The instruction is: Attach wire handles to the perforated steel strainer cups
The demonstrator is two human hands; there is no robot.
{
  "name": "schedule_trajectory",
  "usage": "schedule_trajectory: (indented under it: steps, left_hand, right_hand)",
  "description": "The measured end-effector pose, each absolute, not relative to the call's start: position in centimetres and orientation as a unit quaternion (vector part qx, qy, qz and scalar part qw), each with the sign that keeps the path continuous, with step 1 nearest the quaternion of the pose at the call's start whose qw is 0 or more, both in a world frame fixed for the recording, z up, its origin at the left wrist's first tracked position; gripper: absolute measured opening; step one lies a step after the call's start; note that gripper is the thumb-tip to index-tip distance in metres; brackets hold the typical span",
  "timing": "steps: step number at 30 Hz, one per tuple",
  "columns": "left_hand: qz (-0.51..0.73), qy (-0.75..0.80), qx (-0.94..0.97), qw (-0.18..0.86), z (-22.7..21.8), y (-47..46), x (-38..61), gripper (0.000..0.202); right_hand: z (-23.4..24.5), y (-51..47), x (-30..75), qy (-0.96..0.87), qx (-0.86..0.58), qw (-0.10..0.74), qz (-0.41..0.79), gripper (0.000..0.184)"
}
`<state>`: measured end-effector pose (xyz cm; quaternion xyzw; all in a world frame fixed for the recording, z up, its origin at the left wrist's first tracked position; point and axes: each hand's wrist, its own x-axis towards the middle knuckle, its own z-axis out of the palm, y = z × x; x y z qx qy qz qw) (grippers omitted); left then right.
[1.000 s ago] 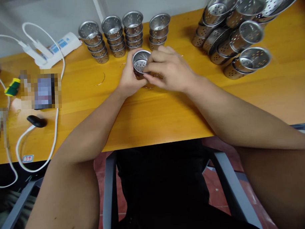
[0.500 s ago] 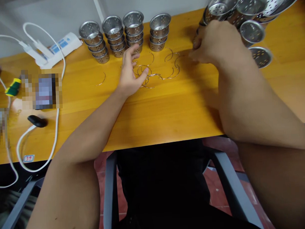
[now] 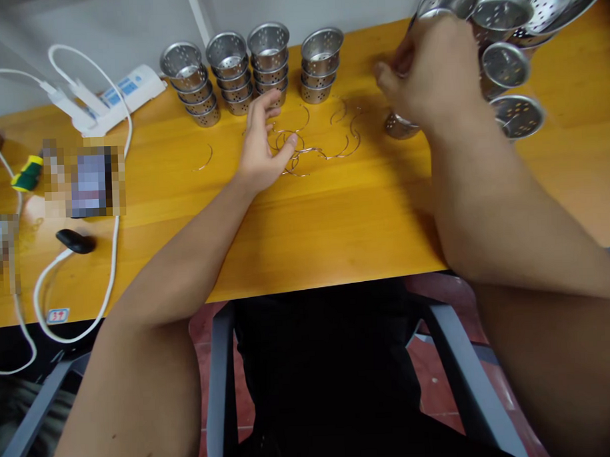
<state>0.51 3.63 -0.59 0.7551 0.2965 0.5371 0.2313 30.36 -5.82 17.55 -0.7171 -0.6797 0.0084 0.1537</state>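
My left hand [image 3: 261,149] lies open on the yellow table [image 3: 334,214], fingers spread, its tips touching a scatter of thin curved wire loops [image 3: 316,136]. My right hand [image 3: 432,71] is raised at the back right against a pile of perforated metal cups [image 3: 504,61]. Its fingers are curled, and the bottom of one perforated cup [image 3: 400,126] sticks out under the palm. Several upright stacks of the same cups [image 3: 252,67] stand in a row at the back, just beyond my left hand.
A white power strip [image 3: 117,95] with white cables [image 3: 110,242] lies at the back left. A small black object [image 3: 75,241] and a green-yellow item [image 3: 27,173] sit near the left edge. Below the table's front edge are grey chair arms [image 3: 218,385].
Both hands held one cup at the table's middle a second ago. The right hand has swung to the pile at the right and closed there; the left hand has opened onto the wire loops.
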Motion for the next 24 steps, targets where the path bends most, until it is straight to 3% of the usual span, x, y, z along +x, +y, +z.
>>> schedule_trajectory:
  steps: [2,4,7,10,13,17,24]
  left_hand:
    - [0.538,0.29,0.759,0.224,-0.6,3.7,0.5,0.083]
    - [0.538,0.288,0.761,0.222,-0.7,3.8,0.5,0.083]
    - [0.548,0.289,0.751,0.228,-0.8,4.0,0.7,0.082]
    - [0.545,0.291,0.748,0.245,-0.8,4.1,0.8,0.081]
    - [0.541,0.294,0.749,0.244,-0.9,4.3,0.8,0.08]
    - [0.547,0.286,0.757,0.213,-1.0,4.4,0.6,0.082]
    - [0.497,0.308,0.787,0.196,0.1,3.1,0.2,0.086]
  right_hand:
    - [16.2,-5.1,29.9,-0.727,-0.64,0.248,-0.017,0.044]
    - [14.7,-4.2,29.2,-0.758,-0.583,0.291,-0.009,0.061]
    - [12.4,-2.5,28.3,-0.781,-0.56,0.275,0.03,0.081]
    - [10.8,-1.3,27.9,-0.778,-0.573,0.254,0.049,0.085]
    - [10.3,-0.9,27.9,-0.768,-0.58,0.269,0.04,0.072]
    - [10.4,-0.7,28.0,-0.741,-0.589,0.323,0.022,0.034]
    - [8.5,1.5,28.6,-0.733,-0.568,0.374,0.007,0.039]
